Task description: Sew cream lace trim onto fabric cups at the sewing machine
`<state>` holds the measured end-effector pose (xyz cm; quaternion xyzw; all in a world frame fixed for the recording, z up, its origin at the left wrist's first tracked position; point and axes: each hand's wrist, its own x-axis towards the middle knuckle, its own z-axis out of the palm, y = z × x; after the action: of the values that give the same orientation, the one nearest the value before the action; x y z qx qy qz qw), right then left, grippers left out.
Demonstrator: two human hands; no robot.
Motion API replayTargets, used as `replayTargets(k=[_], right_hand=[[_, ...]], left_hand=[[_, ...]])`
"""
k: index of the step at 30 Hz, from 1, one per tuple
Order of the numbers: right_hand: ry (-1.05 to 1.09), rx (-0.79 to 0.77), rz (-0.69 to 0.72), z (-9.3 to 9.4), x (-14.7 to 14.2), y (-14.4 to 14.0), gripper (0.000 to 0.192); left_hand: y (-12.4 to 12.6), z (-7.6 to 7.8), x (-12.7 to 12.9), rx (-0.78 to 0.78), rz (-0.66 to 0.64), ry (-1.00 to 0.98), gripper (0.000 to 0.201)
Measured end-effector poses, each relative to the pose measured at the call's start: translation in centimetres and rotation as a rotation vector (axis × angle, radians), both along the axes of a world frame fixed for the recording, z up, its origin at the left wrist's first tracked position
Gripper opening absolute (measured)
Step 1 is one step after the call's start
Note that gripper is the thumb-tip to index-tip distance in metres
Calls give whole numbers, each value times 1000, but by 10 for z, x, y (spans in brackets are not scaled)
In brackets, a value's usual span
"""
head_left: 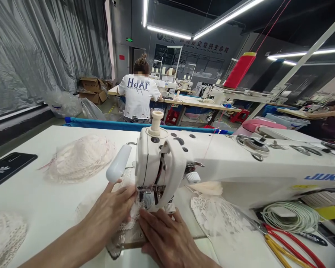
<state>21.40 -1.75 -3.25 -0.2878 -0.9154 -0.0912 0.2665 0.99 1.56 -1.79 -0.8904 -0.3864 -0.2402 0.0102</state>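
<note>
A white lace piece (132,219) lies under the needle area of a white sewing machine (156,160). My left hand (115,203) is at the left of the presser foot, its fingers bent and pressed together on the lace. Just in front of the foot, my right hand (167,234) has its fingers close together, the tips at the lace edge. Part of the lace is hidden under both hands and the machine head. Pink-red thread runs from a red thread cone (240,70) above the machine.
Lace bundles (82,158) and another lace piece (5,238) lie at left, near a phone (11,167). Right of the needle are more lace (220,216), red-handled scissors (293,242) and coiled cord (290,216). A co-worker (139,93) sits ahead.
</note>
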Motion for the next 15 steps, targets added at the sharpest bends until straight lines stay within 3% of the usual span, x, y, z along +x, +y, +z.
replayTargets(k=[7,11,15], right_hand=[[20,-28,18,7,2,-5,24],[38,-45,21,9,2,-6,25],[41,-46,24,10,3,-6,26]], left_hand=[[-21,-13,5,106,-104,-51,22],[-22,-26,5,53,-65,-17,19],[-22,-28,6,45,-63,-35,17]])
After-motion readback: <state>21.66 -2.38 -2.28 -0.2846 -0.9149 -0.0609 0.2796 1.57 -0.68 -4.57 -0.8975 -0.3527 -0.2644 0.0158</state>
